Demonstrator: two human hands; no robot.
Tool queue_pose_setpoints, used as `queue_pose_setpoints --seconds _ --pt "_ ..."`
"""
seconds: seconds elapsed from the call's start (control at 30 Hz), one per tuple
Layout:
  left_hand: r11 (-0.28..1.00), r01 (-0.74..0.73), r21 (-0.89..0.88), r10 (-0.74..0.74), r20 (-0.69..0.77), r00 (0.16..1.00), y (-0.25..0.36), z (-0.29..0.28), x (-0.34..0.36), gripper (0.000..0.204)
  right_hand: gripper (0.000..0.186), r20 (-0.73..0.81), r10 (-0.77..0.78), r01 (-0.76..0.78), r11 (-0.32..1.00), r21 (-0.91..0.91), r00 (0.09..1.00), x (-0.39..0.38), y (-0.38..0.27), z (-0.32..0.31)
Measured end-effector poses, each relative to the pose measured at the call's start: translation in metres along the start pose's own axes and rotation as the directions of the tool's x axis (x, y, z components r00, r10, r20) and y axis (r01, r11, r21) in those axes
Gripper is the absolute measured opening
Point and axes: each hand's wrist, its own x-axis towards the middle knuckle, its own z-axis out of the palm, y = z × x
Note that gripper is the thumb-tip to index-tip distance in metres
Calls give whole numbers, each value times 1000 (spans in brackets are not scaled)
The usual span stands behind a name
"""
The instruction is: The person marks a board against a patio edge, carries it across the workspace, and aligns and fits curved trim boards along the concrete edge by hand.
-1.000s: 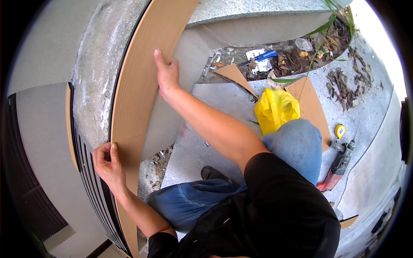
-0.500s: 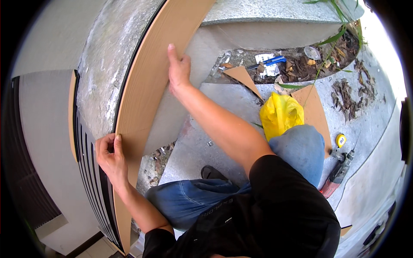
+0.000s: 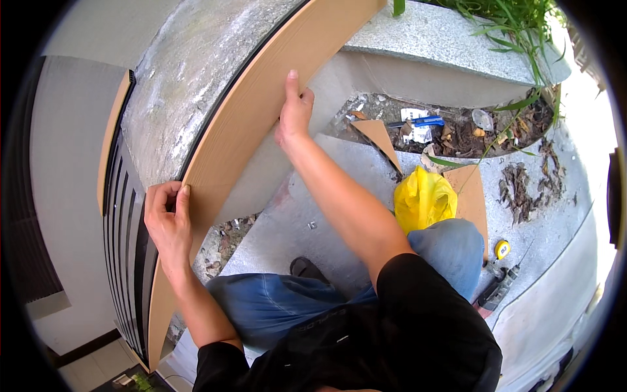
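Observation:
A long tan wood-grain panel with a dark edge strip runs up along the rough concrete ledge. My left hand pinches the panel's left edge, its thumb on the tan face and its fingers curled over the dark strip. Higher up, my right hand grips the opposite edge. That thumb lies on the face, while its fingers are partly hidden at the edge. Below my left hand, a dark slatted section adjoins the panel. Both ends of my hold touch the same panel.
To the right are a yellow plastic bag, a blue utility knife, triangular tan offcuts, a yellow tape measure and a power drill. A stone ledge with grass borders a strip of soil and dry leaves.
The view has shifted and tilted, so the panel's upper end and my right hand appear farther right. Both hands keep their hold on the panel.

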Motion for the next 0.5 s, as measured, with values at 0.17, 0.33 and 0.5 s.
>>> queue_pose_setpoints --seconds 0.17,0.33,0.5 --pt "999 40 -5 -40 -27 999 -2 -1 0 10 72 28 -33 31 998 48 999 -9 -1 2" --pt "998 49 -25 -50 -21 999 -5 -3 1 10 67 110 -49 39 996 86 993 -11 -2 1" --pt "999 41 -15 -42 -30 999 -17 -4 -3 12 68 112 8 -9 1000 11 994 -21 1 5"
